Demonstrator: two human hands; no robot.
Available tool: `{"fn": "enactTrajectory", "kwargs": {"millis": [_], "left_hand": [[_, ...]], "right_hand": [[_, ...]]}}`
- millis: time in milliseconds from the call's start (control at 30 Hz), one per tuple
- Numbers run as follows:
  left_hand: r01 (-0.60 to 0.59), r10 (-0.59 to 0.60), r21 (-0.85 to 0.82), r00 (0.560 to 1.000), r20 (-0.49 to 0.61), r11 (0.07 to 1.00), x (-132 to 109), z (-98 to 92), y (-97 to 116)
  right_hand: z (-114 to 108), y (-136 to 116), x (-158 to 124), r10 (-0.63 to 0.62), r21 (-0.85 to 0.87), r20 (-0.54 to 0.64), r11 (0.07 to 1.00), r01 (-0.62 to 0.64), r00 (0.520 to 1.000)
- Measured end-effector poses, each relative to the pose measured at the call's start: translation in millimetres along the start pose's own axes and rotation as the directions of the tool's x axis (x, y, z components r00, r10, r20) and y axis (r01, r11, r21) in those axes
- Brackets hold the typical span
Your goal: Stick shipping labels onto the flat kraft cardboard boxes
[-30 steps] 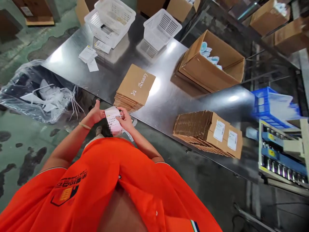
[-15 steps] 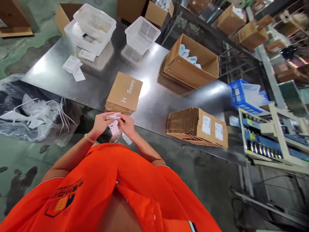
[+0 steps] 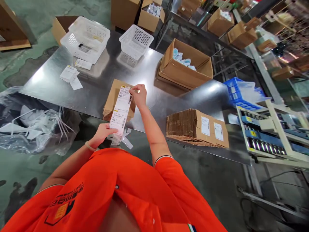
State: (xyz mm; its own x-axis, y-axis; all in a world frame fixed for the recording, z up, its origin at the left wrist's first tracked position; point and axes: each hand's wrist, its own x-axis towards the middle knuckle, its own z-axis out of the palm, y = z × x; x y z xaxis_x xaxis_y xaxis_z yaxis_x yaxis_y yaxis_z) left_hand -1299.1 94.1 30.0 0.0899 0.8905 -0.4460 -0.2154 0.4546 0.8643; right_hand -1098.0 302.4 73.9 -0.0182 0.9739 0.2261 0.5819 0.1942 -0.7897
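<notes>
Label strip (image 3: 120,109), white with barcodes, runs at a slant over the near edge of the steel table (image 3: 96,80), held taut between both hands. The right hand (image 3: 139,95) pinches its far end between thumb and fingers, out over a stack of flat cartons (image 3: 112,103). The left hand (image 3: 103,133) closes around its lower end at the table edge. Neither hand is open, and the strip is all either one grips. Whether the strip touches the stack, I cannot tell.

Most of that stack's top carton is hidden, and no label shows on the visible part. To the right, a second stack (image 3: 196,129) has two white labels on its top carton. A loose white backing piece (image 3: 123,140) hangs just below the left hand.

Farther right, an open carton (image 3: 185,69) holds pale blue packets. Two white baskets (image 3: 135,42) stand at the far end, with paper slips (image 3: 70,75) near them.
</notes>
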Motion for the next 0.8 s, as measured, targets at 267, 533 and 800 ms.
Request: {"fn": "enactTrajectory", "kwargs": {"millis": [267, 533, 800], "left_hand": [[-0.035, 0.087, 0.281, 0.98, -0.177, 0.959, 9.2, -32.1, -35.2], [-0.35, 0.461, 0.468, 0.876, -0.143, 0.811, 13.9, -39.9, 16.3], [-0.281, 0.411, 0.513, 0.898, -0.156, 0.811, 47.5, -14.5, 45.5]], "right_hand": [[20.9, 12.0, 25.9, 0.039, -0.314, 0.005, 0.949, -0.035, 0.999], [51.2, -16.2, 3.4, -0.171, -0.312, 0.394, 0.899, 0.306, 0.903], [-5.8, 40.2, -11.2, 0.165, -0.261, -0.023, 0.951, -0.165, 0.986]]}}
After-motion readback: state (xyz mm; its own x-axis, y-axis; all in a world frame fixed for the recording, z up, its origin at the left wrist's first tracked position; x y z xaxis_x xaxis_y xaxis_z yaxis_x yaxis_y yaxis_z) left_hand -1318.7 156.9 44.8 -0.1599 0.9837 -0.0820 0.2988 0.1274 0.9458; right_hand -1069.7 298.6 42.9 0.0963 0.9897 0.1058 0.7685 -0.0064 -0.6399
